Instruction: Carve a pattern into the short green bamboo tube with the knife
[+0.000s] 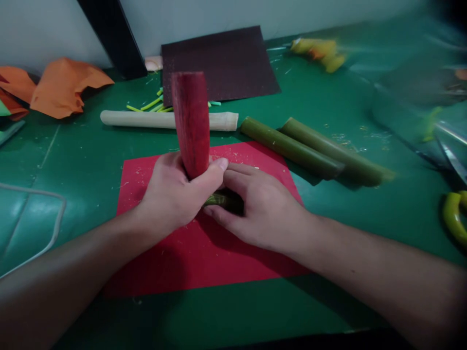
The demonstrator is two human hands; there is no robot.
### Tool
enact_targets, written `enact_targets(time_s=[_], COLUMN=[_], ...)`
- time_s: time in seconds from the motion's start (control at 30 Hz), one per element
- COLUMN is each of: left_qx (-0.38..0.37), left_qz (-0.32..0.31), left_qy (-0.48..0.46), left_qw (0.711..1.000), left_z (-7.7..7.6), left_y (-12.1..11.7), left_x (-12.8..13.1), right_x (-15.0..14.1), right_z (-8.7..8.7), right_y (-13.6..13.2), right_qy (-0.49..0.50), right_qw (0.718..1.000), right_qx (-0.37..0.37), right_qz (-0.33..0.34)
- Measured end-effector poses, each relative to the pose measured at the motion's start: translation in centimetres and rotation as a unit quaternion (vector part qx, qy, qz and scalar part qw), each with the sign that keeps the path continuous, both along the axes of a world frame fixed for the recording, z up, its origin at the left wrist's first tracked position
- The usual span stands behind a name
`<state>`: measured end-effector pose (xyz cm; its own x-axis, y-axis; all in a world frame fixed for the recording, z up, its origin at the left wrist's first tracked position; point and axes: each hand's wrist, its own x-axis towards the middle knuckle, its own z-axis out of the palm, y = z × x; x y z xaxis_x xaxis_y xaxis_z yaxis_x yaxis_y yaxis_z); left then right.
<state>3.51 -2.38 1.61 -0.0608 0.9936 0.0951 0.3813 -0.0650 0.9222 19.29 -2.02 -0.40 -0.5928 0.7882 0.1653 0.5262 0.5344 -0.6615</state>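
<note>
My left hand (175, 189) is closed round the lower end of a red wooden handle (191, 121), which stands nearly upright. Whatever lies below that grip is hidden by my fingers. Close beside it, my right hand (266, 204) is curled over a short piece of green bamboo (219, 199), with the thumb below and the fingers above. Only a small part of the bamboo shows between the two hands. Both hands are over a red sheet (204, 272) strewn with pale shavings.
Behind the hands lie a pale stick (138, 119), a dark sheet (222, 63) and two green bamboo tubes (292, 146). Crumpled orange paper (69, 87) is at the left. At the right are a yellow handle (454, 218) and a blurred clear plastic bag (404, 107).
</note>
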Motion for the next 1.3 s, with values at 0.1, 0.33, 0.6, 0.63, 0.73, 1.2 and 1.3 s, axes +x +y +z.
enact_targets(time_s=[0.1,0.33,0.6,0.63,0.73,1.2,1.3], left_qx=[-0.012,-0.011,0.006,0.012,0.042,0.044,0.043], left_qz=[0.004,-0.026,-0.035,-0.030,0.001,-0.006,-0.025], left_qy=[-0.006,0.018,0.020,0.017,0.016,-0.027,-0.016], left_qw=[1.000,0.999,0.999,0.999,0.999,0.999,0.999], left_z=[-0.02,-0.05,-0.27,-0.31,-0.39,-0.47,-0.48], left_y=[0.03,0.02,-0.20,-0.22,-0.35,-0.33,-0.28], left_x=[-0.11,-0.26,-0.17,-0.13,-0.05,-0.09,-0.15], right_x=[-0.05,0.05,-0.02,-0.03,-0.05,-0.02,-0.04], right_z=[-0.01,-0.06,-0.41,-0.44,-0.46,-0.12,-0.18], right_y=[0.00,-0.05,-0.07,-0.07,-0.07,0.20,0.21], right_qy=[0.002,0.004,0.020,0.021,0.012,0.015,0.020], right_qw=[1.000,1.000,0.999,0.999,0.999,1.000,1.000], right_qx=[-0.003,0.006,0.035,0.036,0.031,-0.012,-0.013], right_qz=[-0.002,-0.003,-0.003,-0.002,0.001,-0.002,0.002])
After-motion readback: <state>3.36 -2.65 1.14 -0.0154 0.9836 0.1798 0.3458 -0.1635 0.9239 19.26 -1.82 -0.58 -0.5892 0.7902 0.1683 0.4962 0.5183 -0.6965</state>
